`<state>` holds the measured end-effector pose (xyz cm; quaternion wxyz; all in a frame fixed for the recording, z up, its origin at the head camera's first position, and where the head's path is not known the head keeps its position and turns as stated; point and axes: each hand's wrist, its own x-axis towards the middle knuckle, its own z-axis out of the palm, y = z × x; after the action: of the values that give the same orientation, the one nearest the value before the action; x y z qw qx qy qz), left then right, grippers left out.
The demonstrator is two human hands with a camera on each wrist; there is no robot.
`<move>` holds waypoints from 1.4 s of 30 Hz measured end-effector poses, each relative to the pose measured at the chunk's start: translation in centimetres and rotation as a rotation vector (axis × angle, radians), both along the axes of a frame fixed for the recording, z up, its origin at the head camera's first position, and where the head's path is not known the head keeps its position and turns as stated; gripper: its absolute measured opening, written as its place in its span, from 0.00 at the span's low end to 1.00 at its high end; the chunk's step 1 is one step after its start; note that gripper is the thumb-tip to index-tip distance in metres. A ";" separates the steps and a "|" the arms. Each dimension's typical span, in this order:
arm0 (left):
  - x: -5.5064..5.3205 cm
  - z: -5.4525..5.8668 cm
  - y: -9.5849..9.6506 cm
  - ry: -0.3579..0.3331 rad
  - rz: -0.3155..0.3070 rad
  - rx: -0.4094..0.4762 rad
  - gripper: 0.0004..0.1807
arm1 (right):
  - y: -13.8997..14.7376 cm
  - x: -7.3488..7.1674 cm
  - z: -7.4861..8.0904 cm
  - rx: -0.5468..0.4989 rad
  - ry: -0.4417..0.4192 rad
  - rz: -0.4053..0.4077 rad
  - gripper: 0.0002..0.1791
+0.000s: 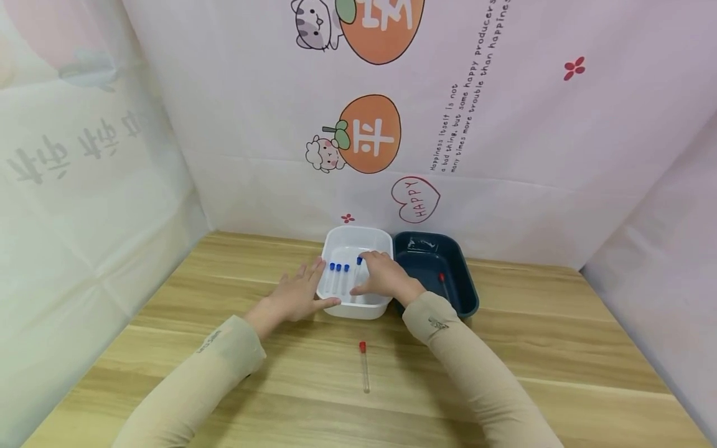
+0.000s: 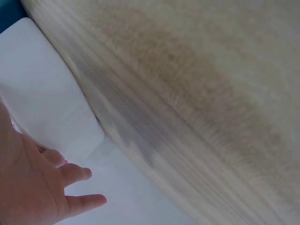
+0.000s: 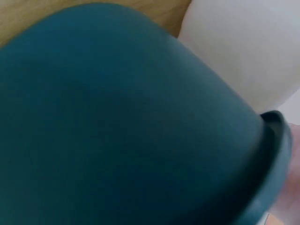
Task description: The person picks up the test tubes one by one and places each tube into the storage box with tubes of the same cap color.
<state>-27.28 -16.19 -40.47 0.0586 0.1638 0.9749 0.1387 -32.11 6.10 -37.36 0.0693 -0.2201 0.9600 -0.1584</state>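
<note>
A white tray (image 1: 358, 309) holds several clear test tubes with blue caps (image 1: 338, 267), lying side by side in its left part. My right hand (image 1: 386, 277) reaches into this tray and holds another blue-capped test tube (image 1: 359, 261), its fingers by the cap and its thumb lower along the tube. My left hand (image 1: 297, 295) rests at the tray's left edge with fingers extended, thumb near the front rim. In the left wrist view, the left hand (image 2: 35, 183) has spread fingers against the tray's outside. A red-capped test tube (image 1: 364, 367) lies on the table in front.
A dark teal tray (image 1: 470, 292) stands against the white tray's right side, with a red-capped test tube (image 1: 442, 277) inside. Both trays stand near the back edge of the wooden table (image 1: 532, 323). A printed cloth (image 1: 493, 205) hangs behind and at the sides.
</note>
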 end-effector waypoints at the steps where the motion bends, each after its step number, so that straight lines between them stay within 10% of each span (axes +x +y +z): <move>1: 0.0 0.0 0.0 0.002 0.000 -0.001 0.56 | -0.1 -0.1 0.0 0.005 -0.003 -0.001 0.49; 42: -0.1 -0.1 -0.1 0.005 -0.001 -0.003 0.56 | -1.8 -3.2 -2.3 0.079 -0.112 -0.026 0.47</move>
<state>-27.40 -16.30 -40.56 0.0566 0.1645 0.9752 0.1370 -35.26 4.30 -39.66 0.1293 -0.1954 0.9630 -0.1334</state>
